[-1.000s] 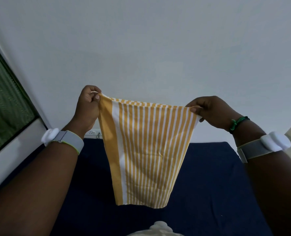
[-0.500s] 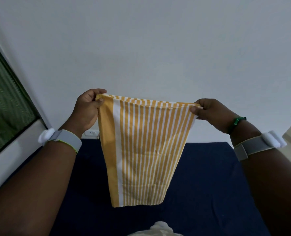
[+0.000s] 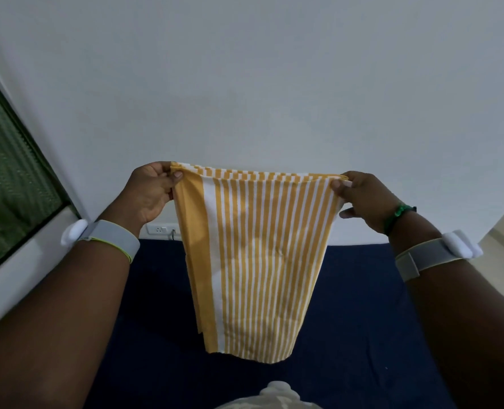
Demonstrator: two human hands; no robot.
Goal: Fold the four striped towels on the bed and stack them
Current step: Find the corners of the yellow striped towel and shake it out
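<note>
Rising at the very bottom edge of the head view is a pale, cream-coloured fabric bump [image 3: 277, 394] close to the camera, too cropped to identify. Beyond it two bare forearms reach forward over the dark navy-blue bed [image 3: 348, 305], each with a grey wrist strap carrying a white plastic pod — the left strap [image 3: 109, 240] edged in lime green, the right strap [image 3: 428, 258] sitting just behind a thin green bead bracelet [image 3: 400, 214]. Between the hands hangs the yellow-and-white striped cloth towel [image 3: 253, 261], doubled over so that its top fold runs level from hand to hand and its lower edges dangle free above the bed, not touching it. A broad yellow band runs down the towel's left side, then a wide white band, then narrow stripes across to the right. The left hand [image 3: 149, 193] pinches the top left corner with thumb over curled fingers; the right hand [image 3: 360, 197] pinches the top right corner the same way — both are closed on the cloth, holding it taut. Farther back, a white wall socket plate [image 3: 160, 229] sits low on the plain pale wall [image 3: 259, 84] just above the bed's far edge, and a green-tinted window with a white frame [image 3: 11, 184] slants along the left.
</note>
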